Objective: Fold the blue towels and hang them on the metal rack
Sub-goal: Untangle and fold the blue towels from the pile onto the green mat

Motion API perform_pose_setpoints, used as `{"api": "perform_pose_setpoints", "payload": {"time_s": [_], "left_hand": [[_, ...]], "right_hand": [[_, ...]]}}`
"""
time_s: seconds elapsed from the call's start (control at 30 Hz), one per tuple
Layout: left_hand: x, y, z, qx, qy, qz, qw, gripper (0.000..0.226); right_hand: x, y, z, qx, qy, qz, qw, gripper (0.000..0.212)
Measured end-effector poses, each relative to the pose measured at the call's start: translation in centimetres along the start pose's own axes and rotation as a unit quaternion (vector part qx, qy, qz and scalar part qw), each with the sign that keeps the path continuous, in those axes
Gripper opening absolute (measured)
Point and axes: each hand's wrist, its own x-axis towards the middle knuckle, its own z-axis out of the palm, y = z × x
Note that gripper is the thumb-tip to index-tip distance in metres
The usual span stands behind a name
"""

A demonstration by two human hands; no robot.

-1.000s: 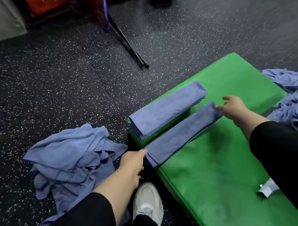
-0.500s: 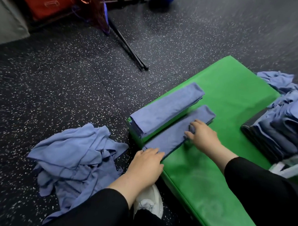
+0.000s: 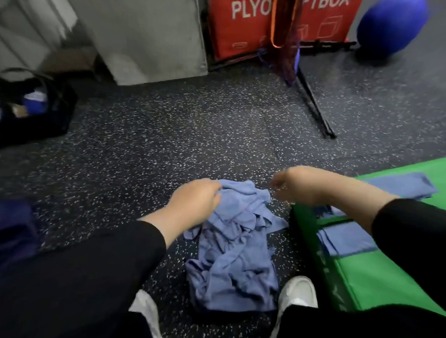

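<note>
A pile of crumpled blue towels [image 3: 234, 257] lies on the speckled floor between my feet. My left hand [image 3: 195, 200] rests on the pile's top left, its fingers curled into the top blue towel [image 3: 241, 194]. My right hand [image 3: 294, 184] is blurred and hovers just right of the pile's top, its fingers loosely curled and holding nothing. On the green mat [image 3: 379, 283] at the right lie a far folded towel [image 3: 406, 185] and a near folded towel [image 3: 346, 239], partly hidden by my right forearm. No metal rack is in view.
A red plyo box [image 3: 247, 25] and a blue ball [image 3: 391, 25] stand at the back. Black stand legs [image 3: 315, 106] slant across the floor. A black bag [image 3: 29, 111] sits at the left beside a grey panel [image 3: 150, 34]. My white shoes [image 3: 298, 293] flank the pile.
Both hands left the folded towel on the mat and swung left to the crumpled pile. The view turned left and up, and my left hand now grips the top towel.
</note>
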Motion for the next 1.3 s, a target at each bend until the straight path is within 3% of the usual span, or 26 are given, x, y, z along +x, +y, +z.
{"api": "perform_pose_setpoints", "payload": {"time_s": [0.17, 0.3, 0.6, 0.8, 0.93, 1.13, 1.3], "left_hand": [[-2.9, -7.4, -4.5, -0.005, 0.027, -0.083, 0.996, 0.031], [-3.3, -9.2, -3.0, 0.006, 0.005, -0.069, 0.998, 0.032], [0.2, -10.3, 3.4, 0.086, -0.091, 0.028, 0.992, 0.029], [2.2, -11.2, 5.4, 0.054, -0.135, 0.013, 0.989, 0.031], [2.6, -11.5, 6.3, 0.055, -0.133, 0.014, 0.989, 0.028], [2.8, -12.8, 6.3, 0.045, -0.14, -0.017, 0.989, 0.027], [2.2, -12.2, 3.5, 0.008, -0.101, -0.03, 0.994, 0.031]], "right_hand": [[6.1, -8.5, -0.9, -0.058, -0.018, -0.018, 0.998, 0.037], [10.9, -12.1, 4.1, -0.031, -0.015, -0.025, 0.999, 0.041], [15.4, -9.7, 17.8, -0.057, -0.078, 0.001, 0.995, 0.04], [17.2, -9.9, 20.6, -0.091, -0.137, 0.006, 0.986, 0.058], [17.9, -10.7, 21.8, -0.079, -0.053, 0.036, 0.995, 0.047], [18.7, -11.0, 20.5, -0.052, 0.071, 0.057, 0.994, 0.004], [18.8, -12.2, 14.4, 0.104, 0.205, 0.09, 0.969, 0.011]]}}
